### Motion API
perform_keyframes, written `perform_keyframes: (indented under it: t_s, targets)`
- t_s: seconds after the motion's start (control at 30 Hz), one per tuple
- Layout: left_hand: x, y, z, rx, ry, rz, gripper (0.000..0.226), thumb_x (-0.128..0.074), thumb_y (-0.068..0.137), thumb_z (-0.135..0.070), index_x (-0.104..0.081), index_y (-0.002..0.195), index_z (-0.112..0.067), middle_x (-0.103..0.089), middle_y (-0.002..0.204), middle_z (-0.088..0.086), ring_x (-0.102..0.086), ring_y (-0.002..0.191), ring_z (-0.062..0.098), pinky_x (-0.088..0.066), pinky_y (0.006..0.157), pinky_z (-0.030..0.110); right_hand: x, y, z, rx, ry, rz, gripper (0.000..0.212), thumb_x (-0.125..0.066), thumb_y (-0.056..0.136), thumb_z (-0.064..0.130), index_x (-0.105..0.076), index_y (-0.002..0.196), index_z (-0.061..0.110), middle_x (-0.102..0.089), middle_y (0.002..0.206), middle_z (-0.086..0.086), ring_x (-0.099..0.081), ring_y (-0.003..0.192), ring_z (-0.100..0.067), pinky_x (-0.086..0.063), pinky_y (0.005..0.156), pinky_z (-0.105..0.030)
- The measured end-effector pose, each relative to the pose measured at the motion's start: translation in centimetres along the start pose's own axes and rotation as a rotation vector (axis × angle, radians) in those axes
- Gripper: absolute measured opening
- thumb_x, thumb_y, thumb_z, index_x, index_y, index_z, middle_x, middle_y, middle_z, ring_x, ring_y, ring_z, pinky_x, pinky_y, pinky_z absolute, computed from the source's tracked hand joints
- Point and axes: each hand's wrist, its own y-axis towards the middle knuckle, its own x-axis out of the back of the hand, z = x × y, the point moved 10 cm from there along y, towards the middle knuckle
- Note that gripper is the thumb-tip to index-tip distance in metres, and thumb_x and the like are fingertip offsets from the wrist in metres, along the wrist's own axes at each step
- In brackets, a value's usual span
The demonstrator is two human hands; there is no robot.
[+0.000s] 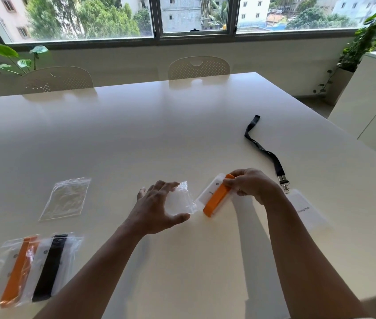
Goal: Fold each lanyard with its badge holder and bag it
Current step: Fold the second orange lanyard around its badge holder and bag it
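An orange lanyard, folded flat against its badge holder, sits just right of centre, pinched by the right hand. At its nine o'clock, touching, the left hand grips a clear bag. Best to spread the bag's mouth wide, then slide the bundle in narrow end first, keeping the fold pinched.

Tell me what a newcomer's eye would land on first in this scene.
First, the bright orange folded lanyard on its badge holder, pinched in the right hand at table centre, beside the clear bag that the left hand holds. Next, the black lanyard snaking across the white table to the right, unfolded. Last, two packed bags at the near left edge.
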Motion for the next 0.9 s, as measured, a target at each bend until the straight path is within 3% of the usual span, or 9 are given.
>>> perform_keyframes:
  t_s: [0.2,0.53,0.63,0.7,0.77,0.8,0.9]
  targets:
    - [0.3,-0.3,0.0,0.020,0.005,-0.051,0.091,-0.065,0.070,-0.074,-0.037,0.147,-0.034,-0.048,0.137,-0.011,-0.047,0.128,0.013,-0.020,0.118,0.050,1.5,-0.3,0.9,0.039,0.292,-0.109,0.009,-0.076,0.083,0.017,-0.071,0.090,0.015,-0.068,0.075,-0.003,-0.061,0.067,-0.011,-0.051,0.055,-0.019]
    - [0.5,0.1,-1.9,-0.015,-0.009,-0.123,0.091,-0.061,0.069,-0.079,-0.039,0.144,-0.032,-0.052,0.130,-0.011,-0.051,0.121,0.011,-0.031,0.112,0.049,-1.5,-1.5,1.8,0.062,0.339,-0.055,0.015,-0.075,0.084,0.020,-0.069,0.097,0.015,-0.073,0.088,-0.007,-0.067,0.084,-0.016,-0.054,0.066,-0.023]
    - [0.6,0.4,-2.6,-0.002,-0.026,-0.118,0.098,-0.060,0.064,-0.085,-0.038,0.144,-0.033,-0.053,0.131,-0.009,-0.053,0.117,0.012,-0.042,0.102,0.043,-2.3,-1.9,2.5,0.098,0.346,-0.007,0.023,-0.077,0.082,0.022,-0.071,0.102,0.014,-0.074,0.091,-0.007,-0.069,0.086,-0.015,-0.054,0.066,-0.021]
    - [0.6,0.7,-2.7,0.035,-0.142,-0.065,0.104,-0.060,0.058,-0.090,-0.040,0.142,-0.033,-0.055,0.126,-0.011,-0.057,0.110,0.008,-0.051,0.092,0.035,-2.7,-2.3,3.3,0.140,0.306,0.032,0.024,-0.078,0.081,0.022,-0.073,0.102,0.013,-0.075,0.087,-0.004,-0.070,0.076,-0.007,-0.051,0.058,-0.016]
    - [0.6,1.1,-2.7,0.087,-0.362,0.002,0.091,-0.062,0.059,-0.088,-0.050,0.132,-0.034,-0.062,0.113,-0.017,-0.063,0.096,0.001,-0.056,0.079,0.024,-2.8,-2.6,4.2,0.179,0.282,0.052,0.021,-0.079,0.079,0.018,-0.075,0.099,0.011,-0.074,0.080,-0.002,-0.066,0.060,0.002,-0.045,0.049,-0.009]
    - [0.6,1.3,-2.6,0.113,-0.468,0.023,0.075,-0.064,0.065,-0.082,-0.056,0.122,-0.034,-0.067,0.105,-0.016,-0.066,0.090,0.000,-0.056,0.076,0.022,-2.8,-2.7,4.6,0.196,0.279,0.065,0.020,-0.080,0.079,0.017,-0.075,0.098,0.010,-0.073,0.078,-0.001,-0.063,0.056,0.003,-0.044,0.048,-0.008]
    - [0.1,1.7,-1.7,0.207,-0.730,0.055,0.033,-0.062,0.092,-0.050,-0.067,0.107,-0.022,-0.074,0.097,-0.002,-0.070,0.091,0.017,-0.059,0.082,0.034,-3.1,-3.1,5.8,0.249,0.239,0.123,0.018,-0.080,0.077,0.017,-0.076,0.094,0.014,-0.074,0.079,0.000,-0.064,0.064,-0.001,-0.047,0.058,-0.012]
